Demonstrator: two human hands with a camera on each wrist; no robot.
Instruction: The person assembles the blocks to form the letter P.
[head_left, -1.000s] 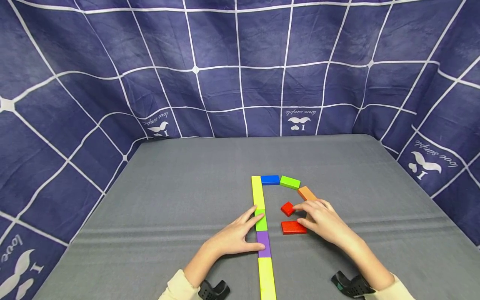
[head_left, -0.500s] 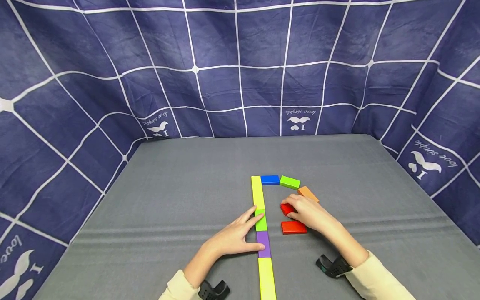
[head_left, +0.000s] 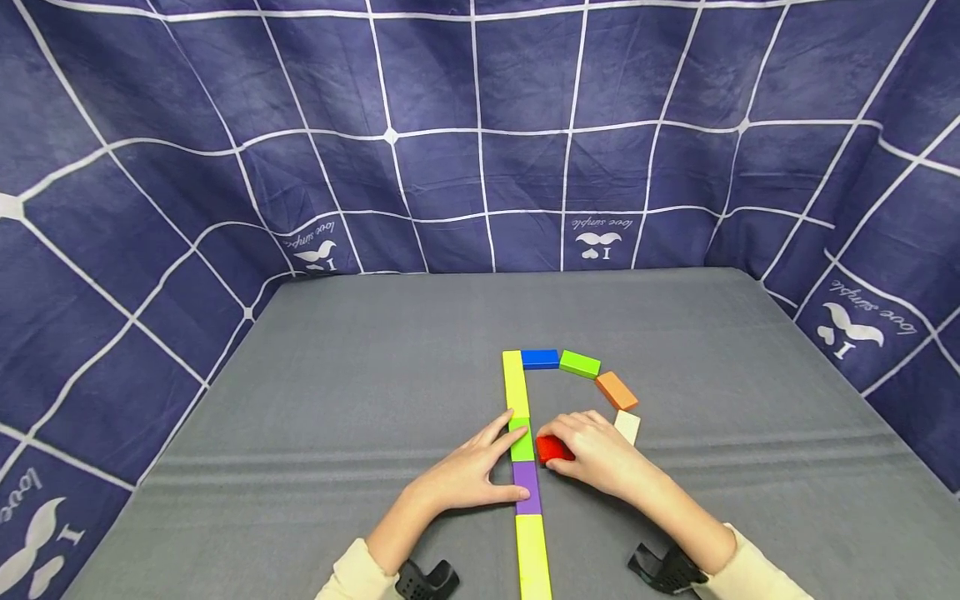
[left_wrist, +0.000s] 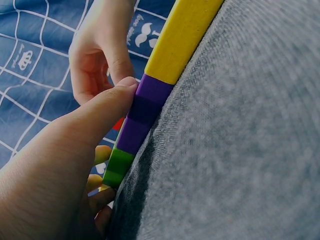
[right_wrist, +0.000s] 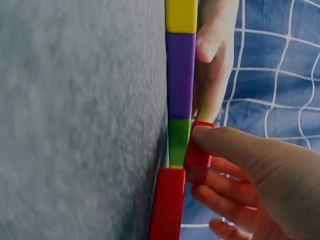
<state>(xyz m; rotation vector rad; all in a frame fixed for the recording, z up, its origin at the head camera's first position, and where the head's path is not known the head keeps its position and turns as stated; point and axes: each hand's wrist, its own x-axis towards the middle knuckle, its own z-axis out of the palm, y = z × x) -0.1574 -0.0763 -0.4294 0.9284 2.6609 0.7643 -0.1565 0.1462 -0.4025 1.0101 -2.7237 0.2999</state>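
Observation:
In the head view, a straight row of blocks runs toward me: a far yellow block [head_left: 515, 383], a green block [head_left: 521, 451], a purple block [head_left: 527, 479] and a near yellow block [head_left: 533, 554]. My left hand [head_left: 468, 475] rests on it, fingertips on the green block and thumb on the purple one. Just right of the green block, my right hand [head_left: 603, 450] pinches a small red block [head_left: 553, 449] between thumb and fingers. A longer red block [right_wrist: 167, 205] shows in the right wrist view; in the head view my right hand hides it.
A curve of blocks leaves the row's far end: blue [head_left: 540, 359], another green block [head_left: 580, 364], an orange block [head_left: 617, 390] and a cream block [head_left: 627, 426] beside my right hand. Grey cloth [head_left: 337, 375] covers the surface; a blue gridded curtain [head_left: 450, 175] surrounds it.
My right hand took hold of the small red block and moved it left and nearer to me, beside the row. The cream block came into view. My left hand stayed still.

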